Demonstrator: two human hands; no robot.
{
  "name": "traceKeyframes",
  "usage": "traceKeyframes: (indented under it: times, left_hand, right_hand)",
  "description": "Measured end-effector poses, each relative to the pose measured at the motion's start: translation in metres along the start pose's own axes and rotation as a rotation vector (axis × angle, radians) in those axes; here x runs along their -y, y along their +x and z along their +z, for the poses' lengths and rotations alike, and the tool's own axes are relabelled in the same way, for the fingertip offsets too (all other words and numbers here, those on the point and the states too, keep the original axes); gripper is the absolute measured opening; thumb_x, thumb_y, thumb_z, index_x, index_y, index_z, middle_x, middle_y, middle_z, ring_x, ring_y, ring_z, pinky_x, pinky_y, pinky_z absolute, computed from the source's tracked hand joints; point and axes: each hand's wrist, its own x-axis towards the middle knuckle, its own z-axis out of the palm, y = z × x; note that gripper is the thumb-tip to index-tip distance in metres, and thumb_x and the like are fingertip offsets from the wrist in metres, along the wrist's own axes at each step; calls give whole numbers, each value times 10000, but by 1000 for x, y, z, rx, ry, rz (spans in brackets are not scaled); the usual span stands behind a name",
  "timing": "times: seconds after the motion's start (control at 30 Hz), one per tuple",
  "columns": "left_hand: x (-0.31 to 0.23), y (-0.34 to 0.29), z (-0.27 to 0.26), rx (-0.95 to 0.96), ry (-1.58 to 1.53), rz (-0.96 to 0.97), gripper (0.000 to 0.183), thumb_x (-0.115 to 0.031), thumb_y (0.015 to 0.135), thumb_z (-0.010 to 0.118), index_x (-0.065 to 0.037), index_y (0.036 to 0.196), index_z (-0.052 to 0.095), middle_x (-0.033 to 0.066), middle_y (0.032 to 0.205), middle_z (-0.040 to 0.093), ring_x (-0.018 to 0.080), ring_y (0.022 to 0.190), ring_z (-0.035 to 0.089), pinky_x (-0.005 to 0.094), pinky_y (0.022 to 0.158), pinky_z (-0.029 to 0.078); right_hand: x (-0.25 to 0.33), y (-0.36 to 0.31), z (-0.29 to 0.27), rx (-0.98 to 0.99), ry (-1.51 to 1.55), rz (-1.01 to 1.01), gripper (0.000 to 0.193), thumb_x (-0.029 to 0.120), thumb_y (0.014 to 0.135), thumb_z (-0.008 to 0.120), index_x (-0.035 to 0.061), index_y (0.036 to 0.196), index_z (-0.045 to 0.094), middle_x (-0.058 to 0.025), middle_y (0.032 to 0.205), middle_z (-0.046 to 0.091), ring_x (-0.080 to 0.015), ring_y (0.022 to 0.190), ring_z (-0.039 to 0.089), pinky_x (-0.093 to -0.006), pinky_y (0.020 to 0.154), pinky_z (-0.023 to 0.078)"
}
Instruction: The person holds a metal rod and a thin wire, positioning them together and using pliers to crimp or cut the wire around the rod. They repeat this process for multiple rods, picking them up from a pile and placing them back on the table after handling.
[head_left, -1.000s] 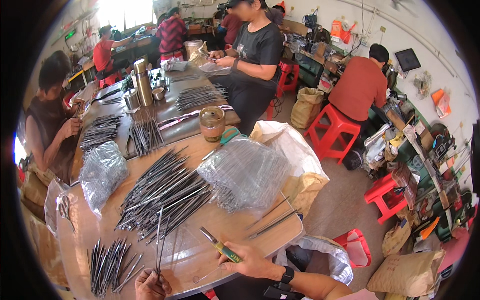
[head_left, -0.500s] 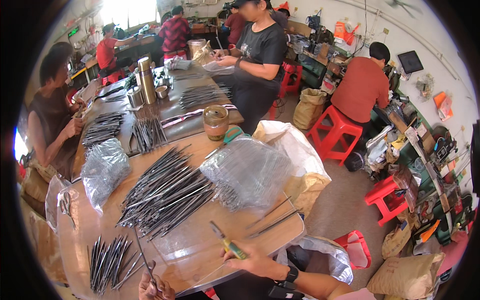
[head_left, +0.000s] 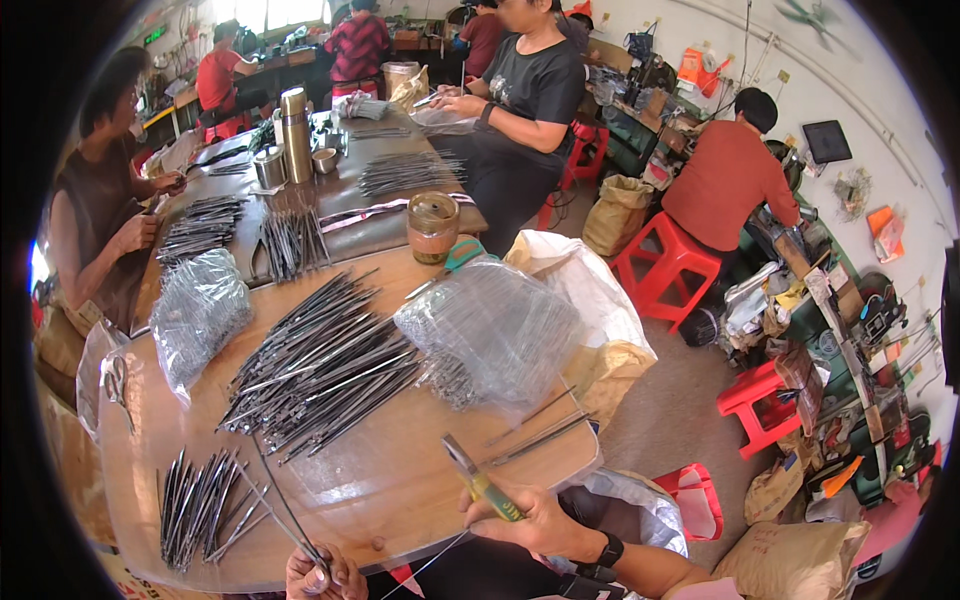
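Across a crowded workshop's wooden table (head_left: 400, 500) — heaped metal rods (head_left: 320, 370), plastic bags (head_left: 495, 330).

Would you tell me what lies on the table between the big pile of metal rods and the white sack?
In the head view, a clear plastic bag of thin metal pieces lies between the rod pile and white sack.

On the table (head_left: 400, 490) before me, a big heap of rods (head_left: 320, 365) lies centre, a smaller bundle (head_left: 200, 495) to its left, plastic bags (head_left: 490, 325) to its right, and what may be a jar (head_left: 432, 226) behind.
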Motion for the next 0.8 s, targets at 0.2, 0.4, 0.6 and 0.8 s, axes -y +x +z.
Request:
traceKeyframes:
  times: [0.2, 0.4, 0.6, 0.8]
  left_hand:
    - [5, 2, -3, -214, 264, 121, 173, -146, 923, 654, -18, 1017, 586, 57, 760, 569, 165, 624, 522, 269, 556, 427]
    - [13, -2, -3, -302, 560, 244, 87, -74, 929, 630, -6, 973, 600, 76, 769, 615, 146, 605, 529, 250, 538, 416]
    - [28, 0, 11, -308, 694, 257, 24, -17, 923, 618, -12, 937, 637, 49, 737, 631, 94, 592, 518, 226, 548, 413]
    - [20, 24, 16, -328, 703, 257, 120, -13, 851, 643, 34, 958, 619, 124, 696, 634, 145, 514, 544, 247, 471, 415]
  right_hand:
    - [18, 4, -6, -108, 47, -37, 111, 82, 879, 698, 9, 956, 664, -68, 1075, 603, -191, 1057, 573, -322, 930, 443]
    - [49, 14, -34, -279, -196, -160, 125, 68, 859, 712, 8, 959, 670, -60, 1057, 629, -175, 948, 621, -304, 844, 492]
    - [49, 15, -17, -241, -357, -223, 124, 72, 828, 736, 23, 936, 699, -53, 1047, 635, -178, 895, 647, -313, 800, 506]
    - [57, 15, -41, -333, -368, -266, 126, 78, 801, 732, 31, 916, 707, -63, 1051, 658, -209, 928, 661, -319, 825, 507]
